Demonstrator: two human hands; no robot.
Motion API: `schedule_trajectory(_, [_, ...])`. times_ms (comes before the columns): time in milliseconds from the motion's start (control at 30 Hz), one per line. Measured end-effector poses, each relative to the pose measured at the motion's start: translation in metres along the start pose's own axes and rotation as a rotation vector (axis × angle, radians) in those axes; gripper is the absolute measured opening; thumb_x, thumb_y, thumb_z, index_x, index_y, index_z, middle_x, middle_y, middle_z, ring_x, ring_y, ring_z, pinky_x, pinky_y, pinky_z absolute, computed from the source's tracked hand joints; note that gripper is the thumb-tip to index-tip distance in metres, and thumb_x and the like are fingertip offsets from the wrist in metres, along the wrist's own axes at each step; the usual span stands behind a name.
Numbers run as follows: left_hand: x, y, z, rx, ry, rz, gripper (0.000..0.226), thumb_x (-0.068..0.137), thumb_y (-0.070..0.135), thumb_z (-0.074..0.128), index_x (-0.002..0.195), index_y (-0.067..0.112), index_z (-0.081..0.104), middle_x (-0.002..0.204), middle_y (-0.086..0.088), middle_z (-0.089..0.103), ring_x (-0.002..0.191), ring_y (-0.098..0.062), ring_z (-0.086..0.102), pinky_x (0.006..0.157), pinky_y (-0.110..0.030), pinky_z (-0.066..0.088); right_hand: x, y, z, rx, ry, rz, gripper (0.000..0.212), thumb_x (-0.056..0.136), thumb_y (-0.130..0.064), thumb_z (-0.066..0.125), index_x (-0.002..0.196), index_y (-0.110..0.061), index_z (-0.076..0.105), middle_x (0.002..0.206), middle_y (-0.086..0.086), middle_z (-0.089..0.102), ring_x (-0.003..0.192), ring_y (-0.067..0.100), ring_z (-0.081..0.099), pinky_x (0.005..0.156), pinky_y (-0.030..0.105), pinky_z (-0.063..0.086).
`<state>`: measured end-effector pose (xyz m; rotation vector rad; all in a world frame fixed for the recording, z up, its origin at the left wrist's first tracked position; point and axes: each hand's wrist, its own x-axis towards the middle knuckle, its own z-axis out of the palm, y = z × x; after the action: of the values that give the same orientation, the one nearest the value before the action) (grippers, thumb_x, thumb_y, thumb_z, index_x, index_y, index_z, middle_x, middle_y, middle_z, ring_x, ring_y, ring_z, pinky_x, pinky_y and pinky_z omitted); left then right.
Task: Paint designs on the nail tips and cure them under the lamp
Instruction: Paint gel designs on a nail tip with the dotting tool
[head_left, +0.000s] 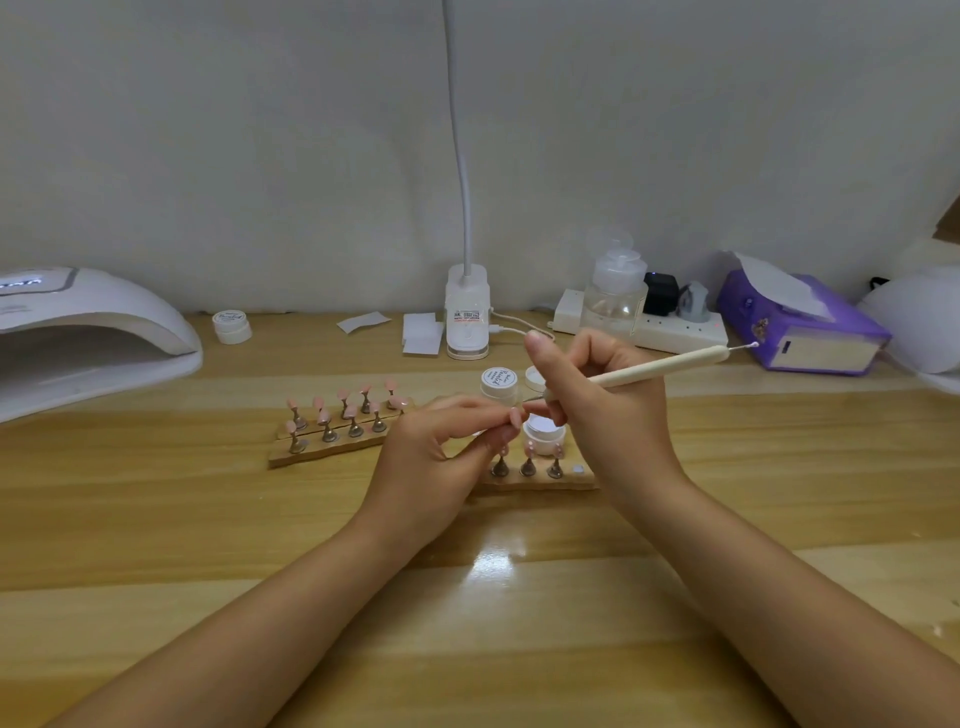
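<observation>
Centrally, left hand apparently pinching a nail tip, right hand clamped round dotting pen.

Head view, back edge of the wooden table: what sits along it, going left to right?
White domed curing lamp → small white lidded jar → white clip lamp base → clear pump bottle → black plug adapter → purple tissue box.

Pink nail tips on brass-coloured stands, a cream pen, white jars, a purple tissue box, a white lamp, and a light wood-grain bench.
</observation>
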<state>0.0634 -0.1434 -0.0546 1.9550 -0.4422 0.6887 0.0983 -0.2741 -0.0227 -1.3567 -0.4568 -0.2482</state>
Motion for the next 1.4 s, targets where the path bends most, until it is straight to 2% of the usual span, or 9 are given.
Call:
schedule_trajectory(133, [0.0, -0.0017, 0.0004, -0.013, -0.005, 0.003, 0.027, 0.08, 0.003, 0.065, 0.103, 0.017, 0.067, 0.084, 0.008, 0.069, 0.082, -0.008, 0.063, 0.078, -0.028, 0.051, 0.0014, 0.0038, -0.0006, -0.073, 0.017, -0.016, 0.046, 0.083, -0.01, 0.064, 0.046, -0.021, 0.04, 0.039, -0.011, 0.039, 0.037, 0.004, 0.043, 0.049, 0.029, 0.05])
schedule_trajectory(300, [-0.0009, -0.0017, 0.0012, -0.024, -0.009, 0.018, 0.024, 0.079, 0.003, 0.064, 0.101, 0.015, 0.068, 0.084, 0.004, 0.069, 0.082, -0.012, 0.064, 0.077, -0.032, 0.051, 0.0021, 0.0073, -0.0015, -0.116, 0.042, -0.027, 0.041, 0.078, 0.001, 0.06, 0.048, -0.016, 0.038, 0.04, -0.008, 0.038, 0.043, 0.011, 0.044, 0.045, 0.021, 0.044])
schedule_trajectory(467, [-0.0012, -0.0017, 0.0022, -0.029, -0.019, 0.018, 0.021, 0.079, 0.003, 0.065, 0.098, 0.012, 0.07, 0.085, 0.0, 0.07, 0.083, -0.016, 0.065, 0.077, -0.036, 0.052, 0.0023, 0.0069, -0.0004, -0.116, 0.04, -0.016, 0.041, 0.076, 0.003, 0.059, 0.047, -0.016, 0.037, 0.043, -0.001, 0.036, 0.048, 0.019, 0.042, 0.045, 0.021, 0.046])
schedule_trajectory(667, [-0.0016, -0.0023, 0.0025, -0.033, -0.018, 0.02, 0.021, 0.079, 0.008, 0.064, 0.098, 0.012, 0.07, 0.086, -0.001, 0.071, 0.083, -0.018, 0.065, 0.076, -0.041, 0.051, 0.0016, 0.0064, -0.0009, -0.122, 0.035, -0.013, 0.046, 0.075, 0.003, 0.06, 0.043, -0.022, 0.038, 0.04, -0.004, 0.038, 0.045, 0.019, 0.046, 0.041, 0.018, 0.042])
schedule_trajectory(833, [-0.0015, -0.0027, 0.0031, -0.031, -0.018, 0.018, 0.021, 0.079, 0.004, 0.065, 0.098, 0.011, 0.07, 0.085, -0.001, 0.07, 0.082, -0.017, 0.065, 0.075, -0.04, 0.051, -0.0001, 0.0058, -0.0003, -0.137, 0.039, -0.014, 0.041, 0.074, 0.001, 0.061, 0.045, -0.017, 0.038, 0.04, -0.005, 0.038, 0.045, 0.018, 0.046, 0.04, 0.019, 0.042])
schedule_trajectory(1033, [-0.0011, -0.002, 0.0027, -0.026, -0.016, 0.029, 0.025, 0.079, 0.003, 0.064, 0.1, 0.015, 0.067, 0.085, 0.001, 0.07, 0.081, -0.014, 0.065, 0.075, -0.036, 0.051, 0.0003, 0.0065, 0.0004, -0.153, 0.035, -0.009, 0.04, 0.075, 0.001, 0.061, 0.047, -0.016, 0.038, 0.04, -0.007, 0.037, 0.045, 0.015, 0.044, 0.046, 0.026, 0.044])
schedule_trajectory(1167, [-0.0011, -0.0021, 0.0022, -0.017, -0.019, 0.029, 0.024, 0.079, 0.005, 0.064, 0.101, 0.015, 0.067, 0.086, 0.001, 0.07, 0.082, -0.014, 0.065, 0.076, -0.036, 0.052, -0.0005, 0.0063, 0.0005, -0.145, 0.025, -0.007, 0.041, 0.075, 0.001, 0.061, 0.046, -0.017, 0.038, 0.039, -0.009, 0.038, 0.041, 0.009, 0.046, 0.042, 0.024, 0.045])
schedule_trajectory(1400, [-0.0014, -0.0036, 0.0023, -0.018, -0.016, 0.026, 0.021, 0.079, 0.001, 0.065, 0.096, 0.011, 0.071, 0.084, -0.001, 0.07, 0.082, -0.019, 0.065, 0.075, -0.038, 0.051, 0.0006, 0.0073, -0.0003, -0.134, 0.028, 0.002, 0.044, 0.074, -0.001, 0.061, 0.041, -0.021, 0.04, 0.041, -0.005, 0.039, 0.046, 0.019, 0.049, 0.043, 0.023, 0.043])
